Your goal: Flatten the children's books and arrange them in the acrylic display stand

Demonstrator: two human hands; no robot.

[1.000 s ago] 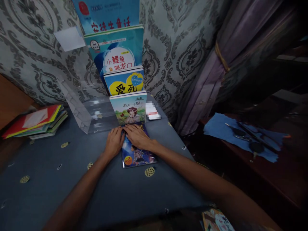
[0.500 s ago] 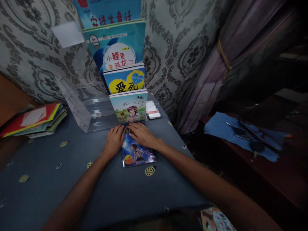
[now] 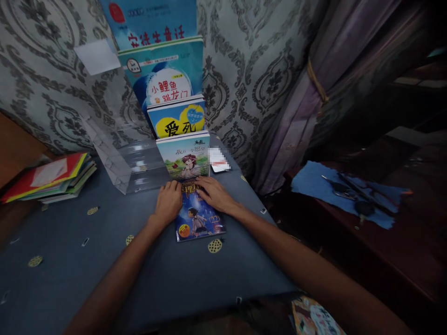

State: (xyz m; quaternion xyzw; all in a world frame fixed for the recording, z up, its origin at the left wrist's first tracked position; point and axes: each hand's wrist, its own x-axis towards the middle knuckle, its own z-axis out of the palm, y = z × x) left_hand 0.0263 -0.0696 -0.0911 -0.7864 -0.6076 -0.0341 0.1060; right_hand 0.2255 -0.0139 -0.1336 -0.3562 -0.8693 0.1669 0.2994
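A dark blue comic-style book (image 3: 199, 218) lies on the cloth-covered table, its cover showing a running figure and the number 22. At its upper left edge, my left hand (image 3: 169, 201) has curled fingers pressed together against the book. On the upper right edge rests my right hand (image 3: 217, 195), fingers stretched out and thumb lying on the cover. Just behind the hands, a book with a girl on its cover (image 3: 185, 156) stands in the front tier of a clear stepped rack (image 3: 120, 174). A yellow-and-blue book (image 3: 174, 122) and taller teal book (image 3: 160, 60) rise behind it.
A pile of colourful books (image 3: 52, 179) lies at the left. Right of the rack is a partly blurred white-screened object (image 3: 220, 160). Beyond the table's right edge, a blue cloth (image 3: 310, 181) bears glasses and small items. A tied curtain (image 3: 293, 125) hangs behind.
My right hand has slid right, from over the title to the book's right edge, uncovering more of the title. My left hand has barely moved. The view has shifted slightly.
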